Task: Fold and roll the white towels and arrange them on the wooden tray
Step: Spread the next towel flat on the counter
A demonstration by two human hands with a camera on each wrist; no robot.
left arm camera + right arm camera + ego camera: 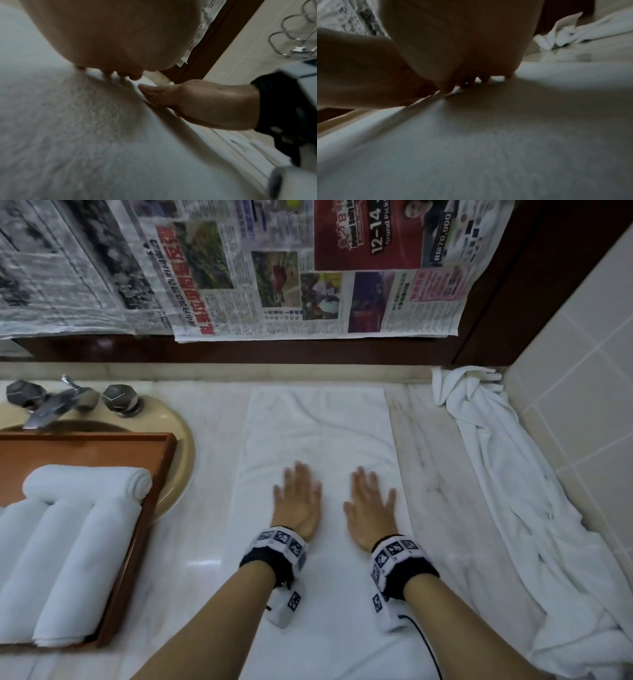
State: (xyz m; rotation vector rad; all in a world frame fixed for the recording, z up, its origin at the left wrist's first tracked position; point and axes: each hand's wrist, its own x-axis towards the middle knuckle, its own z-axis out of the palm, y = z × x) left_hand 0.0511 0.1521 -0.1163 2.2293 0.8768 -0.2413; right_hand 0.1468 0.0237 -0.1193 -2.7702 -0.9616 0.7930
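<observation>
My left hand [297, 501] and right hand [370, 508] press flat, fingers straight, on one spread towel [318, 422]; left of them, four rolled towels [68, 542] fill the tray [150, 508].

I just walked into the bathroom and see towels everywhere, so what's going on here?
A person is folding white towels on the marble counter. Both the left hand and the right hand press flat, fingers straight, on a folded towel spread in front of them. Rolled towels already sit in the wooden tray over the sink. A crumpled towel waits by the tiled wall.
</observation>
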